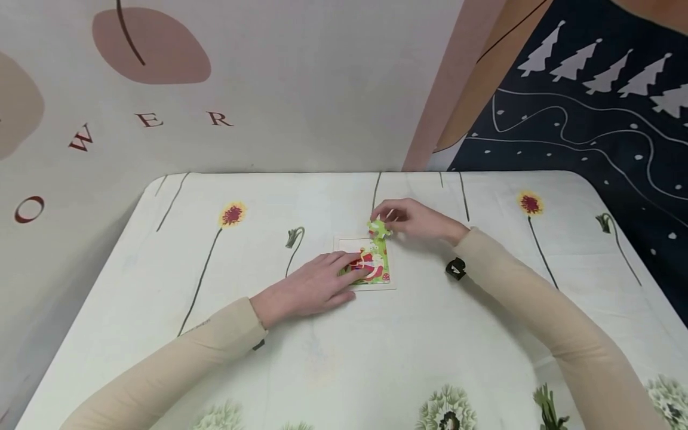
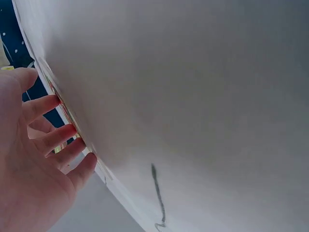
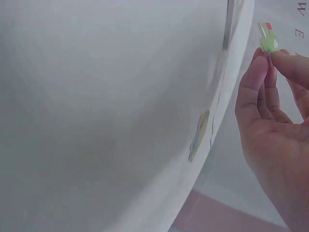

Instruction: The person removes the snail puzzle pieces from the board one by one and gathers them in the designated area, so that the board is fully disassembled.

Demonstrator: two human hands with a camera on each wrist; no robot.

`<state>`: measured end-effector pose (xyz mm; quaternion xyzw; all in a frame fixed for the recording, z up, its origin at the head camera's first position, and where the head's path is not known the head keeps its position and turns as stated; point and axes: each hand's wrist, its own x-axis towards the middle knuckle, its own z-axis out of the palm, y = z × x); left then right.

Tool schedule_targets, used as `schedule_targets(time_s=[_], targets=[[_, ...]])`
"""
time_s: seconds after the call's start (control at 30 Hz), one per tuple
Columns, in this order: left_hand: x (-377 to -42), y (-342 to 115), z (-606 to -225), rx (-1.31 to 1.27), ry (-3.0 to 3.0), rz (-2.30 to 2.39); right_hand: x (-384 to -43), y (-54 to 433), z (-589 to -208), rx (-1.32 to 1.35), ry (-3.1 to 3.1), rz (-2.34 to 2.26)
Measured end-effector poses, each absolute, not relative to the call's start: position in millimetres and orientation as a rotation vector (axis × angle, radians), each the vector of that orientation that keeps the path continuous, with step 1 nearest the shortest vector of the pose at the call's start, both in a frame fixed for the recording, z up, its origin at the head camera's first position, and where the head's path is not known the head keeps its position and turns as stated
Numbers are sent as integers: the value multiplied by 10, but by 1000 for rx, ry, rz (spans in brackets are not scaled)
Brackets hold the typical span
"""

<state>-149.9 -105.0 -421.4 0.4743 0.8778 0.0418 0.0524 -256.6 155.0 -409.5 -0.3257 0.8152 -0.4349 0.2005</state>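
Observation:
A small jigsaw puzzle [image 1: 381, 266] with a red, white and green picture sits in a pale frame [image 1: 376, 287] at the middle of the table. My left hand [image 1: 317, 285] rests on its left part, fingers spread and covering some of the picture. In the left wrist view the fingertips of that hand [image 2: 46, 145] touch the puzzle's surface. Just above the upper right corner of the frame, my right hand [image 1: 419, 220] pinches a green puzzle piece [image 1: 379, 229] between thumb and fingers. The right wrist view shows this piece [image 3: 268, 38] tilted up, with a red corner.
A flowered white cloth [image 1: 403, 352] covers the table. In the right wrist view a flat, colourful item [image 3: 199, 135] lies on it, too slanted to make out. Behind the table hang a pale printed curtain [image 1: 322, 89] and a dark blue one with trees [image 1: 580, 113].

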Motion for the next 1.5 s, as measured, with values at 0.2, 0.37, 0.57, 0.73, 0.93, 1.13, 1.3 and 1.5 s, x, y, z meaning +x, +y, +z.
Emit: schedule_targets(time_s=[0.2,0.37,0.57,0.73,0.93,1.13,1.3,1.5], targets=[[-1558,-1074,-4188,1383,2692,181,-2560,1674,-4034,-875,2308,-1234],[-1600,-1114,-4192,1319,2710,116,-2534,1772,-4027,-882,2328,-1255],[-1620,-1165,-4195,1294,2666,118,-2488,1910,-4030,-828,2333,-1292],[-1624,-1191,-4193,1224,2641,158,-2476,2003,-4026,-793,2351,-1310],[-1641,-1209,-4222,1176,2618,180,-2475,2102,-4020,-826,2362,-1318],[-1665,-1222,-4226,1162,2624,245,-2440,2239,-3984,-708,2448,-1259],[-1675,-1234,-4182,1168,2614,319,-2431,2301,-3948,-659,2493,-1224],[-1685,-1238,-4182,1192,2613,356,-2421,2320,-3945,-638,2512,-1214]])
